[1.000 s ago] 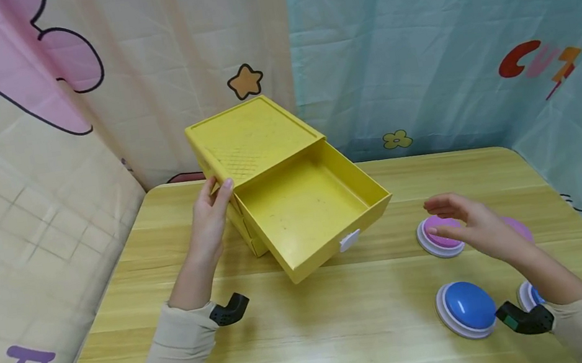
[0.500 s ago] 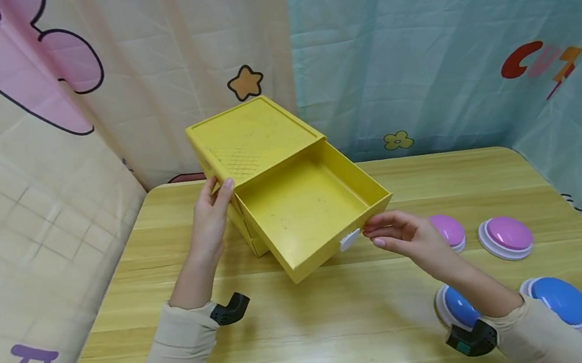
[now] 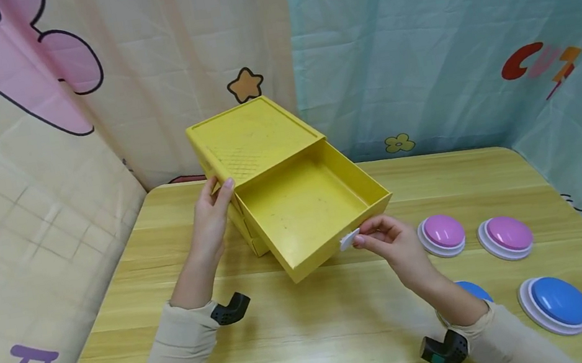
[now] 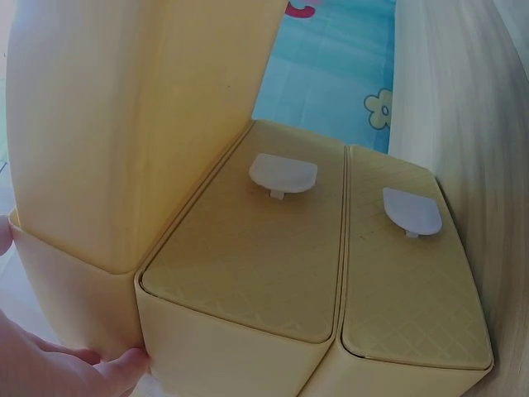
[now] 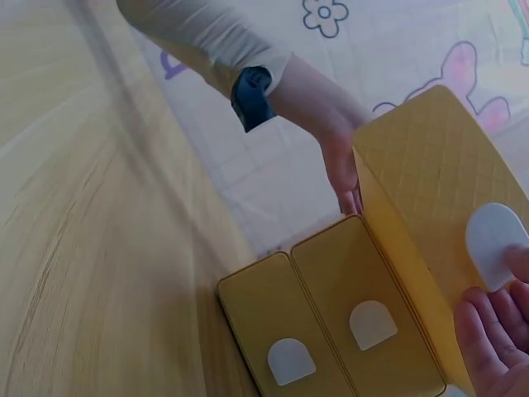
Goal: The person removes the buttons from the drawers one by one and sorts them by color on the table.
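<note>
A yellow drawer cabinet (image 3: pixel 255 133) stands at the back middle of the table in the head view. Its top drawer (image 3: pixel 306 204) is pulled far out, showing a bare floor with small dark specks. Below it are two closed drawers with white tabs, the middle drawer (image 4: pixel 256 240) and the bottom drawer (image 4: pixel 405 273) in the left wrist view. My left hand (image 3: pixel 209 222) grips the cabinet's front left edge, thumb near the top. With thumb and fingertips my right hand (image 3: pixel 399 247) pinches the white handle (image 5: pixel 493 240) on the top drawer's front.
Two pink push buttons, a left one (image 3: pixel 444 231) and a right one (image 3: pixel 508 235), lie to the right on the wooden table (image 3: pixel 304 342). Nearer are a blue button (image 3: pixel 559 299) and another blue button (image 3: pixel 473 289), partly behind my right forearm. Printed curtains (image 3: pixel 415 31) stand behind.
My right hand has come left from above the pink buttons to the top drawer's handle and now pinches it. The left hand, cabinet and drawer stay in place.
</note>
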The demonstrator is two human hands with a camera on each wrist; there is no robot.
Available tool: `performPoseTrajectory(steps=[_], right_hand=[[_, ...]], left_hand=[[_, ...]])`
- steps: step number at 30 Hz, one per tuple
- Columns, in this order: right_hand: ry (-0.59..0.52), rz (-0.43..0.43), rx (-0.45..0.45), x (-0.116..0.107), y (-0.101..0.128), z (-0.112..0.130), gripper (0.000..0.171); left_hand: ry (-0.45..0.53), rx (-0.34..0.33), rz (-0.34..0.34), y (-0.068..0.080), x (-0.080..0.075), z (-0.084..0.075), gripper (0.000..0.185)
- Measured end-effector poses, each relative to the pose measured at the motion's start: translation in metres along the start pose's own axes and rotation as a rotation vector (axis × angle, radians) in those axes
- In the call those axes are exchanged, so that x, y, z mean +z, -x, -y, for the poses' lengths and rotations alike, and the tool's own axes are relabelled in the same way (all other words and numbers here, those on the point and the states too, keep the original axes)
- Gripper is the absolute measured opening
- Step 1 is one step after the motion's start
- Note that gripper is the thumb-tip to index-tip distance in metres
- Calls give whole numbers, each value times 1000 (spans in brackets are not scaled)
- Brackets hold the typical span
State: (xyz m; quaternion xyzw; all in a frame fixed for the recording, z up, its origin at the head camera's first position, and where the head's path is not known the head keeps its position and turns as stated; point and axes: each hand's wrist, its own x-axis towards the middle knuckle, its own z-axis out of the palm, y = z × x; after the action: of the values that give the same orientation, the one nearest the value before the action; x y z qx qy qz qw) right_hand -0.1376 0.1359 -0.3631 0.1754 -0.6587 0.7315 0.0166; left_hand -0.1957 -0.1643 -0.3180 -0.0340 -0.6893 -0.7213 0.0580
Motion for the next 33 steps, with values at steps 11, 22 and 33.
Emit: performPoseTrajectory(steps=[11,22,33], right_hand=[[55,-60,35,10,-24,0,20],[28,-47,2,26,-64,-3,21],[52,-41,-1,46,-110,-10,19]], left_hand=[[-11,13,7,-1,-1,3,79],[-18,9,-3,-1,-1,3,79],[-26,1,-3,-2,0,1,79]])
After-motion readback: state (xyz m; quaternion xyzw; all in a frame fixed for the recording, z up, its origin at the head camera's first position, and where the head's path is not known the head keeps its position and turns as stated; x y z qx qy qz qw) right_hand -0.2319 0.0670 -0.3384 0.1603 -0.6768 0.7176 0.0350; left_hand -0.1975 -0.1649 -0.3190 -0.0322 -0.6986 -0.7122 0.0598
